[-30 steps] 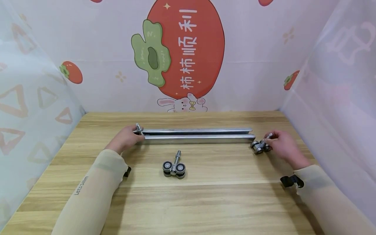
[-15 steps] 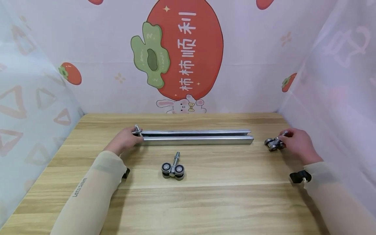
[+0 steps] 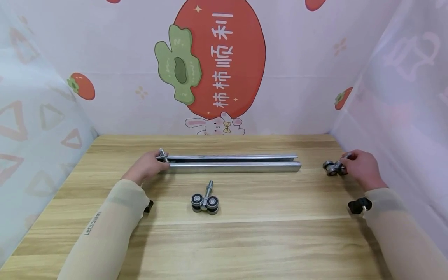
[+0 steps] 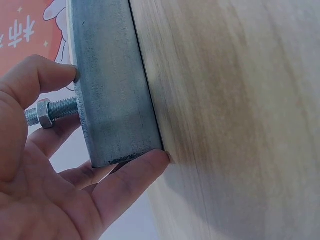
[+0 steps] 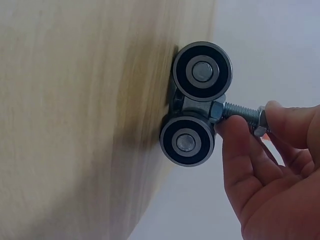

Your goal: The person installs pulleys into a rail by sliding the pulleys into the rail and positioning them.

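A silvery metal channel rail [image 3: 231, 167] lies across the back of the table, its slot facing up. My left hand [image 3: 148, 167] grips the rail's left end, with the thumb on the near top edge and fingers around the end. From the slot there, a threaded bolt with a nut [image 4: 62, 108] sticks up between thumb and fingers; whatever it joins inside is hidden. Right of the rail, my right hand [image 3: 364, 167] pinches the bolt of a four-wheeled roller trolley [image 5: 202, 72], wheels low over the table. Another roller trolley [image 3: 205, 203] lies in front of the rail.
The wood-grain table [image 3: 245, 249] is bounded by a printed cloth backdrop [image 3: 119, 105] behind and hanging sheets on both sides. The right sheet [image 3: 395, 116] is close beside the right hand. A black wrist strap [image 3: 359, 205] shows at the right cuff.
My right hand has carried its roller trolley rightward, away from the rail's right end. The left hand keeps its place on the rail, and the loose trolley has not moved.
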Tool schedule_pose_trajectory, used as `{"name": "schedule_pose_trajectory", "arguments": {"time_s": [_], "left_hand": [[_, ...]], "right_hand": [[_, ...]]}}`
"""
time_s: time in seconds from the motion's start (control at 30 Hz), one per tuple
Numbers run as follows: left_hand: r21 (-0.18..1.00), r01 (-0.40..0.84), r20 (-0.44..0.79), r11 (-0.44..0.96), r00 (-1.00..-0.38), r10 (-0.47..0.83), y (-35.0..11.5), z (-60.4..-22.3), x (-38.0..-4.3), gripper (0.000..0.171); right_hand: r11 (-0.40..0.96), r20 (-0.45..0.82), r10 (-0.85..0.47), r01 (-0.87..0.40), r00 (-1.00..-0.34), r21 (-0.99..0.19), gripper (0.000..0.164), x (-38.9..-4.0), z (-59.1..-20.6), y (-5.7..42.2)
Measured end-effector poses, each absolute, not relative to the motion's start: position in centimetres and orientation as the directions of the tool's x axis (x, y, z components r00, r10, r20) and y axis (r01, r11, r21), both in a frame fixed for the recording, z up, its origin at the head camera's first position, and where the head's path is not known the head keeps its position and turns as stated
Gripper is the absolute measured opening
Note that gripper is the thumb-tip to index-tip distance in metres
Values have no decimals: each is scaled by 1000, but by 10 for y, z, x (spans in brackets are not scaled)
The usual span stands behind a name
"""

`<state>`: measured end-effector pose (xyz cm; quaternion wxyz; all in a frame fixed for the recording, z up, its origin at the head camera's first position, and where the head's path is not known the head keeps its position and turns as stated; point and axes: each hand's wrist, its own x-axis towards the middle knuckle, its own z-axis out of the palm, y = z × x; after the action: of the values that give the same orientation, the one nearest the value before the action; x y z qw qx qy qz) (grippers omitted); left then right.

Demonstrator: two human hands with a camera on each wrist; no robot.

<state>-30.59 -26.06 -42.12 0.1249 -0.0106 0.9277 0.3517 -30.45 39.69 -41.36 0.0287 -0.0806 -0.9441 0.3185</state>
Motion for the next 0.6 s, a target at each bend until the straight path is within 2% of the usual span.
{"name": "schedule_pose_trajectory", "arguments": {"time_s": [0.37, 0.6], "left_hand": [[656, -117, -244, 745, -968, 63, -259, -420, -306, 65], [655, -118, -247, 747, -967, 63, -259, -419, -304, 66]], "right_hand": [[804, 90, 222, 130, -971, -581, 32, -308, -415, 397], [785, 76, 211, 123, -975, -607, 33, -312, -417, 388]]}}
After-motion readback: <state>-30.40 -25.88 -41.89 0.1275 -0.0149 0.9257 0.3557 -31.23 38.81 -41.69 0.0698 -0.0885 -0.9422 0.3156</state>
